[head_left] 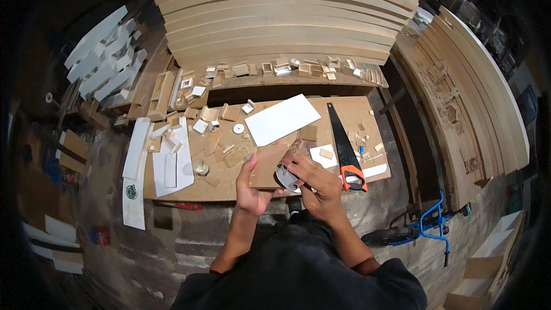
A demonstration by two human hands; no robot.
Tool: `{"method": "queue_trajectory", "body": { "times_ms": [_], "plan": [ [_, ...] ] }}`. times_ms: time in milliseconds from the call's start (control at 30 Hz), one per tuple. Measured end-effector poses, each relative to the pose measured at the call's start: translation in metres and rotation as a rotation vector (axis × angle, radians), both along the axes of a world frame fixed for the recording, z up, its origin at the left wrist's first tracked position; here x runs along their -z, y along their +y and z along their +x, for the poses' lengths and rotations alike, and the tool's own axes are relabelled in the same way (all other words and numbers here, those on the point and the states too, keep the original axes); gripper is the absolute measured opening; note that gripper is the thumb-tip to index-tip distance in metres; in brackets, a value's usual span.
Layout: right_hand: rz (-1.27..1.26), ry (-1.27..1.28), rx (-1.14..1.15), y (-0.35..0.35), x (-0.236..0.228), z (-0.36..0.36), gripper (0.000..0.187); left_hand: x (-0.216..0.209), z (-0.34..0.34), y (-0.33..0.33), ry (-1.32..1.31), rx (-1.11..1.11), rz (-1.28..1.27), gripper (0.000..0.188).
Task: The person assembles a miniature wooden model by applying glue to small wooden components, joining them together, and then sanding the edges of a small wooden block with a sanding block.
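Observation:
My left hand [253,191] grips the left edge of a small flat brown wooden board [265,166], thumb on the near face, above the front of the workbench. Closed round a curled sheet of sandpaper [291,155], my right hand [320,186] holds it against the right part of the board. The sheet is reddish brown outside, with a pale grey inner side showing at its lower end. Its contact with the board is partly hidden by my fingers. Just right of my right hand lies a handsaw [343,149] with a black blade and orange handle.
A white panel [283,119] lies on the workbench [232,191] among small wooden blocks [231,112] and offcuts. A small round jar [201,167] stands at the left. Long planks [281,17] are stacked behind. A blue bicycle frame [431,223] is at the lower right.

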State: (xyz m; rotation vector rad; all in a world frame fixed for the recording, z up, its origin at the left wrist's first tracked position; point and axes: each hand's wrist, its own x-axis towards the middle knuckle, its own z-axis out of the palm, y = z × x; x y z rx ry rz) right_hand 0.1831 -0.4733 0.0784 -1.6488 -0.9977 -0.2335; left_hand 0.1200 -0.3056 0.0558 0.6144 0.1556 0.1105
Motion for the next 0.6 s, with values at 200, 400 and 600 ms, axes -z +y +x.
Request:
{"method": "queue_trajectory", "body": {
  "times_ms": [200, 400, 600],
  "plan": [
    [-0.016, -0.322, -0.142, -0.013, -0.002, 0.045, 0.045, -0.016, 0.051, -0.011, 0.172, -0.017, -0.044, 0.059],
    [0.131, -0.106, -0.246, -0.016, 0.015, 0.134, 0.046, 0.002, 0.102, -0.027, 0.228, -0.022, -0.135, 0.043],
    [0.001, 0.001, -0.169, -0.008, 0.020, 0.177, 0.054, 0.020, 0.112, -0.012, 0.118, 0.203, -0.364, 0.044]
  ]
}}
